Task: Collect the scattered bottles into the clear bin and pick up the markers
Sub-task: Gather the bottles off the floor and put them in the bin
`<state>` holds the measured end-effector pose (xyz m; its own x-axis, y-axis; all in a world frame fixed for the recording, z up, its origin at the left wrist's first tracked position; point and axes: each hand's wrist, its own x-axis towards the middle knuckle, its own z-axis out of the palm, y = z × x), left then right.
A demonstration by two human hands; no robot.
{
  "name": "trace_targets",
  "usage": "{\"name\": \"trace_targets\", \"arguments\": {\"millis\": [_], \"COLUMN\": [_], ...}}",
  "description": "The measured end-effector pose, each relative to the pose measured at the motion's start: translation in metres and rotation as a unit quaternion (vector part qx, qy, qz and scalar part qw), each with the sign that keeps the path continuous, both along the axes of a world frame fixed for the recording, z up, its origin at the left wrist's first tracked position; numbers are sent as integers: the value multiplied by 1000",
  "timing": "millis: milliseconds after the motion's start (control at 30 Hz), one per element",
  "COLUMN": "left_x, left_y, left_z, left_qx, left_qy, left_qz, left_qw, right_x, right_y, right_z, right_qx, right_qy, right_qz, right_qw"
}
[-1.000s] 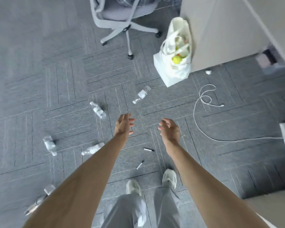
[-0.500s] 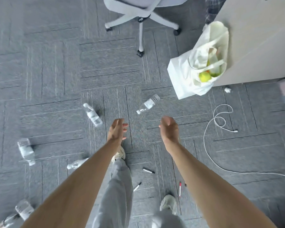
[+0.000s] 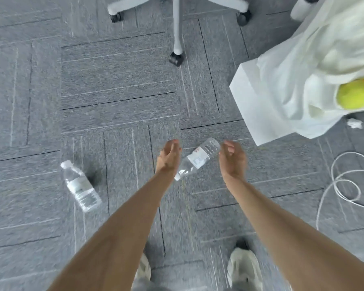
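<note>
Plastic bottle (image 3: 198, 160) on carpet (image 3: 118, 80), between loosely curled fingers (image 3: 173, 146)

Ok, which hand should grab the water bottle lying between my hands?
Probably the right hand: its fingers curl beside the labelled water bottle at its base. The left hand is by the cap end and nearer the second bottle.

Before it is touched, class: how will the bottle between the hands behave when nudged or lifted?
Lying on its side, the bottle probably rolls if nudged. It looks clear, thin-walled, perhaps empty: likely light and easily dented.
</note>
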<state>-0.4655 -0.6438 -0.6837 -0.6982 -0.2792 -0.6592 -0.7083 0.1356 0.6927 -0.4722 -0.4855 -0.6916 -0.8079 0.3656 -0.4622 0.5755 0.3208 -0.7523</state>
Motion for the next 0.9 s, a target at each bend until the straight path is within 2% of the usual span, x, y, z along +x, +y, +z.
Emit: {"name": "trace_targets", "arguments": {"millis": [100, 200, 333, 467, 567, 633, 667, 800, 900], "left_x": [-20, -26, -30, -44, -57, -65, -69, -80, -88], "left_y": [20, 32, 31, 21, -1, -19, -27, -20, 1], "left_z": [-69, -117, -142, -143, -121, -105, -99, -82, -71], "left_qx": [-60, -119, -165, -109, 8, 74, 85, 95, 137], "left_qy": [-1, -3, -5, -3, 15, 49, 64, 93, 83], "left_qz": [-97, -232, -266, -234, -53, 55, 78, 12, -29], "left_qw": [993, 965, 950, 966, 998, 995, 991, 991, 987], "right_x": [-19, -38, -61, -75, -82, -85, -87, -90, -88], "right_y": [12, 22, 25, 23, 20, 17, 12, -24, -50], "right_z": [-54, -89, -107, -110, -107, -100, -96, -76, -67], "right_qx": [24, 52, 63, 56, 51, 24, -9, -216, -283], "right_qy": [32, 68, 107, 139, 142, 143, 134, 14, 10], "right_qz": [-13, -4, 34, 35, 27, 35, 44, 112, 157], "right_qw": [999, 996, 992, 988, 988, 989, 990, 970, 946]}}
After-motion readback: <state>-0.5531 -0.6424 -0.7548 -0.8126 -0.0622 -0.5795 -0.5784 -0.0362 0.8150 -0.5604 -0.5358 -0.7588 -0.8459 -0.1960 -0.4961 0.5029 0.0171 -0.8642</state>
